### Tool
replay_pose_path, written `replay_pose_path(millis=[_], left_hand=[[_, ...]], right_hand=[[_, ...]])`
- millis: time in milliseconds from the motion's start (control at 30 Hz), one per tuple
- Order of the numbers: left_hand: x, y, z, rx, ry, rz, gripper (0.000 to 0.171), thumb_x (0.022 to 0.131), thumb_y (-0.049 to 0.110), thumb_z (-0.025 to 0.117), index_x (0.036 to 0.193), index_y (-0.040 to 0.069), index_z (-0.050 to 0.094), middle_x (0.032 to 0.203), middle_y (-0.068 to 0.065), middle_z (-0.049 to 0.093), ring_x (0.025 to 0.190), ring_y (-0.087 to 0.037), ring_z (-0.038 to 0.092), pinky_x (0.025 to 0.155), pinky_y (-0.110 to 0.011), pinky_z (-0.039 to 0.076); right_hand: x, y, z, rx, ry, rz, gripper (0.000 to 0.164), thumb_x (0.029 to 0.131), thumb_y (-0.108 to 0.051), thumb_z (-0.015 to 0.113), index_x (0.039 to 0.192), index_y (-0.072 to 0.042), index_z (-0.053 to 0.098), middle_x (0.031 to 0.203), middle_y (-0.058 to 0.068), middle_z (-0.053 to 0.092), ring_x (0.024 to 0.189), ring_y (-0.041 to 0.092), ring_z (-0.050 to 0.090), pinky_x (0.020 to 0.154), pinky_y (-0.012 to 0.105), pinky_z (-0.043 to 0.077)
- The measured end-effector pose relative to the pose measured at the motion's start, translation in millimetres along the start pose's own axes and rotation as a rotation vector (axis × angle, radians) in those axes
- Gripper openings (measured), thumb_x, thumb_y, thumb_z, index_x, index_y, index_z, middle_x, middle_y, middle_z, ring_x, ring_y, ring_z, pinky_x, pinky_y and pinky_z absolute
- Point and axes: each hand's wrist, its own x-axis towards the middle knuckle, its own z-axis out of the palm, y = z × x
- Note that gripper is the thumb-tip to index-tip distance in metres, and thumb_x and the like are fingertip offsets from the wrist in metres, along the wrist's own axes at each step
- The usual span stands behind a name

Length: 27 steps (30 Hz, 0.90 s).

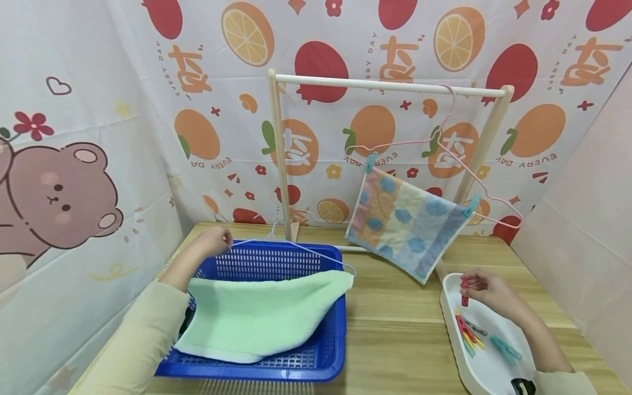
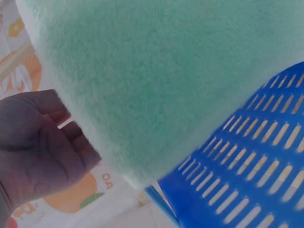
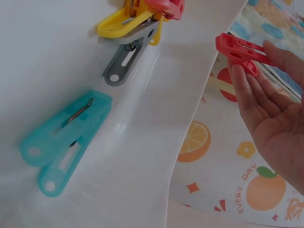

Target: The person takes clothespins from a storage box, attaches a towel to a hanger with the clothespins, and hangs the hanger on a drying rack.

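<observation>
My left hand (image 1: 215,241) grips the left end of a light blue clothes hanger (image 1: 307,249) above the basket's back rim. A pale green towel (image 1: 266,312) spreads below the hanger, one corner near its right end. In the left wrist view the towel (image 2: 156,90) covers part of my left fingertips. Over a white tray (image 1: 450,315), my right hand (image 1: 496,293) pinches a red clothespin (image 3: 240,50) between thumb and fingers. Lying in the tray are a teal clothespin (image 3: 66,142), a grey clothespin (image 3: 126,61) and several others, including a yellow clothespin (image 3: 118,23).
The blue basket (image 1: 340,334) stands under the towel. Behind it rises a rack with a white bar (image 1: 365,83). A pink hanger (image 1: 461,164) hangs there tilted, with a patterned cloth (image 1: 402,219) clipped on by teal clothespins. Printed curtains surround the wooden table (image 1: 390,340).
</observation>
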Motion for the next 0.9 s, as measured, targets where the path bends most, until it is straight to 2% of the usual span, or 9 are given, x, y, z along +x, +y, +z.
replay_pose_path(millis=[67, 233, 467, 667, 900], left_hand=[[-0.5, -3.4, -3.0, -0.027, 0.018, 0.030, 0.006, 0.081, -0.005, 0.054, 0.085, -0.006, 0.058, 0.079, -0.014, 0.056, 0.073, -0.027, 0.052, 0.065, -0.040, 0.045], [-2.2, -12.0, -12.5, -0.142, 0.064, 0.028, 0.015, 0.086, 0.000, 0.053, 0.097, -0.009, 0.061, 0.087, -0.018, 0.062, 0.074, -0.025, 0.058, 0.070, -0.041, 0.048], [-10.3, -18.4, -23.0, -0.349, 0.054, 0.033, 0.020, 0.092, 0.000, 0.051, 0.103, -0.016, 0.054, 0.092, -0.020, 0.060, 0.080, -0.026, 0.057, 0.076, -0.041, 0.049], [-23.8, -10.8, -31.3, -0.410, 0.032, 0.005, 0.026, 0.094, 0.006, 0.049, 0.110, -0.015, 0.052, 0.092, -0.011, 0.057, 0.083, -0.024, 0.054, 0.078, -0.038, 0.048], [-35.0, -12.8, -32.6, -0.483, 0.022, 0.054, 0.034, 0.097, 0.014, 0.048, 0.116, -0.014, 0.050, 0.106, -0.017, 0.054, 0.095, -0.028, 0.053, 0.088, -0.045, 0.043]], right_hand=[[-1, 0, 0, 0.006, -0.005, 0.007, 0.036, 0.084, -0.012, 0.067, 0.109, 0.011, 0.055, 0.090, 0.009, 0.062, 0.083, 0.022, 0.059, 0.065, 0.025, 0.050], [-2, 0, 1, 0.010, -0.014, 0.019, 0.037, 0.084, -0.013, 0.067, 0.110, 0.010, 0.055, 0.091, 0.009, 0.062, 0.084, 0.023, 0.059, 0.065, 0.025, 0.050], [-2, 1, -1, 0.006, -0.011, 0.016, 0.037, 0.085, -0.012, 0.067, 0.111, 0.011, 0.054, 0.090, 0.009, 0.062, 0.084, 0.023, 0.059, 0.065, 0.025, 0.050], [-3, 0, -1, 0.001, -0.007, 0.027, 0.038, 0.085, -0.014, 0.067, 0.111, 0.010, 0.054, 0.091, 0.009, 0.062, 0.085, 0.024, 0.059, 0.065, 0.025, 0.050], [-4, 2, 0, -0.002, -0.003, 0.032, 0.038, 0.085, -0.014, 0.067, 0.111, 0.010, 0.054, 0.092, 0.009, 0.062, 0.085, 0.024, 0.059, 0.065, 0.024, 0.050]])
